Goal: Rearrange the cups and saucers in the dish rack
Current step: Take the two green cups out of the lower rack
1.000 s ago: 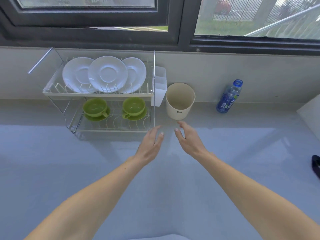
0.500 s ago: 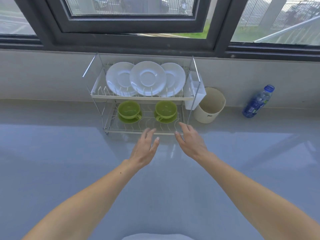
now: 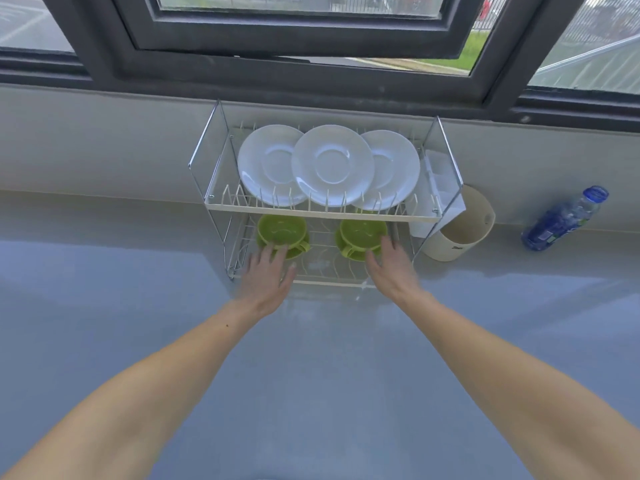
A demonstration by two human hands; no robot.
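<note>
A two-tier wire dish rack (image 3: 446, 147) stands against the wall. Three white saucers lean in its upper tier: left (image 3: 265, 164), middle (image 3: 332, 164), right (image 3: 398, 168). On the lower tier sit two green cups on green saucers, left cup (image 3: 281, 230) and right cup (image 3: 362, 232). My left hand (image 3: 266, 275) is at the lower tier's front, fingers spread, fingertips at the left cup's saucer. My right hand (image 3: 391, 265) reaches beside the right cup, fingers apart. Neither hand holds anything.
A white cutlery holder (image 3: 441, 188) hangs on the rack's right side. A beige container (image 3: 460, 233) stands just right of the rack. A blue water bottle (image 3: 564, 218) leans against the wall further right. Grey countertop (image 3: 311, 358) spreads in front.
Both hands have moved forward from the countertop to the rack's lower tier and spread apart, each now at a green cup. The view shifted so the rack is centred.
</note>
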